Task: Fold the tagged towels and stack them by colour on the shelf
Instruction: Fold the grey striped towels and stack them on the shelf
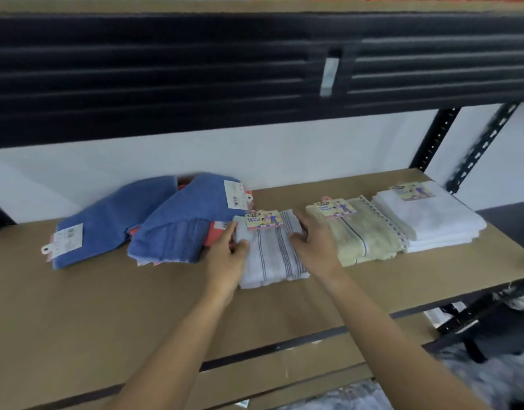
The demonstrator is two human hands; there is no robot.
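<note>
The left hand (pixel 225 258) and right hand (pixel 317 247) are gripping the striped towel (pixel 269 255) by its nine and three o'clock edges. It is lying folded on the shelf (pixel 107 306), with a tag (pixel 264 220) sitting at its twelve o'clock edge. At nine o'clock of it a coral towel (pixel 218 235) is peeking from under a rumpled blue towel (pixel 181 229), and a second blue towel (pixel 107 223) is lying farther out the same way. At three o'clock a folded beige towel (pixel 364 235) is sitting just beside it, with a white stack (pixel 432 217) touching the beige one's far side. A dark beam (pixel 166 69) is running across at twelve o'clock.
</note>
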